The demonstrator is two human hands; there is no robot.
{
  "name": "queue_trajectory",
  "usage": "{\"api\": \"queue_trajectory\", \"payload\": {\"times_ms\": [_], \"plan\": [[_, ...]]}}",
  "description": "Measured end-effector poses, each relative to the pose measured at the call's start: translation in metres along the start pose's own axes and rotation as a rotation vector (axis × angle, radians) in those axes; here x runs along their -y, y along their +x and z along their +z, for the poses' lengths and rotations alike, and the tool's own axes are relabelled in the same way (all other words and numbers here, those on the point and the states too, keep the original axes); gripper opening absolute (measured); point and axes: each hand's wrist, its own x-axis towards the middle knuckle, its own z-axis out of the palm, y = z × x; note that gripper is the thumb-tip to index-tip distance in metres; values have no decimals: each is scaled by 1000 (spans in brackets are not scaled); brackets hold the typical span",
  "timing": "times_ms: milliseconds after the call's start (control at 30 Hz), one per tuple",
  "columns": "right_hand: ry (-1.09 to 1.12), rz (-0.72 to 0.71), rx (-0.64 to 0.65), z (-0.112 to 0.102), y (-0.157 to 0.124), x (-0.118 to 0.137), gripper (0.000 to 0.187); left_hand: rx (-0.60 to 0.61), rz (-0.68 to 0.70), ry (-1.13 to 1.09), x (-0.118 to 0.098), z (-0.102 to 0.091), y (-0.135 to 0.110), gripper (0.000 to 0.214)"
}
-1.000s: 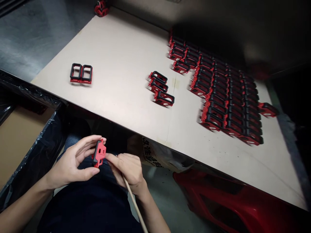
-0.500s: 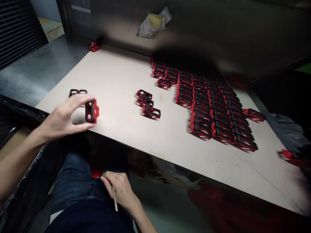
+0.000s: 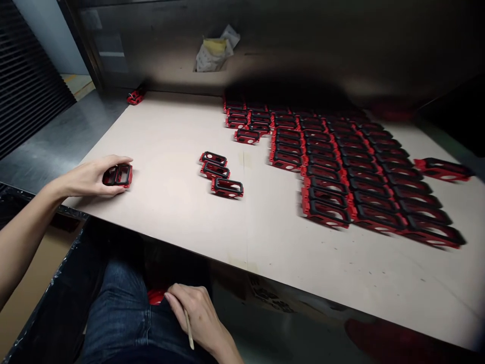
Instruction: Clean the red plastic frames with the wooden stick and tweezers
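Observation:
My left hand (image 3: 91,177) reaches over the near left part of the table, thumb and fingers closed around a small red-and-black plastic frame (image 3: 124,174) at the tabletop. A second such frame (image 3: 109,177) sits beside it, partly covered by the hand. In my lap, my right hand (image 3: 197,311) is curled around a thin pale stick (image 3: 189,333); its far end is hidden. Three more red-and-black frames (image 3: 227,187) lie in a short staggered row at mid-table.
Rows of similar frames (image 3: 329,182) cover the table's right side. Single pieces lie at the far left corner (image 3: 135,97) and the right (image 3: 443,169). A dark metal panel (image 3: 159,55) rises behind, with white and yellow paper (image 3: 214,53) in its opening.
My left hand has lowered the raised frame to the tabletop beside another frame. My right hand still holds the stick in my lap. The view has shifted.

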Motion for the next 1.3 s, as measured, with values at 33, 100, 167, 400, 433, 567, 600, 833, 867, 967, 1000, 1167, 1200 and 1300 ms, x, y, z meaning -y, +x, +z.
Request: {"api": "queue_trajectory", "payload": {"times_ms": [33, 100, 167, 400, 433, 567, 600, 833, 867, 967, 1000, 1167, 1200, 1300], "plan": [[10, 14, 7, 0, 0, -1, 38, 12, 1, 1, 1, -2, -2, 71], [51, 66, 39, 1, 2, -3, 34, -1, 34, 8, 0, -4, -4, 71], [98, 130, 75, 4, 4, -3, 29, -72, 103, 19, -12, -3, -2, 67], [221, 216, 137, 7, 9, 0, 18, -266, 408, 1, -126, 31, 52, 27], [254, 226, 146, 6, 8, 2, 21, -179, 380, 13, -141, 38, 64, 27], [337, 227, 133, 1, -1, 6, 48, -89, 331, -4, -172, 63, 104, 22], [343, 214, 123, 0, -3, 6, 56, -75, 315, -22, -173, 67, 109, 21], [450, 5, -39, -13, -4, 16, 78, -1, 166, -351, -164, 63, 60, 26], [481, -29, -68, -18, -2, 20, 77, 11, 121, -426, -162, 64, 45, 31], [522, -74, -210, -38, 7, 32, 71, 98, -183, -945, -157, 70, 6, 42], [531, -74, -284, -46, 11, 37, 68, 119, -271, -1089, -155, 73, -4, 46], [477, -153, -441, -88, 34, 50, 38, 120, -422, -1288, -147, 79, -30, 51], [452, -172, -457, -94, 38, 51, 33, 128, -430, -1292, -146, 79, -31, 52], [363, -172, -492, -106, 52, 50, 20, 152, -426, -1303, -144, 79, -32, 59]]}}
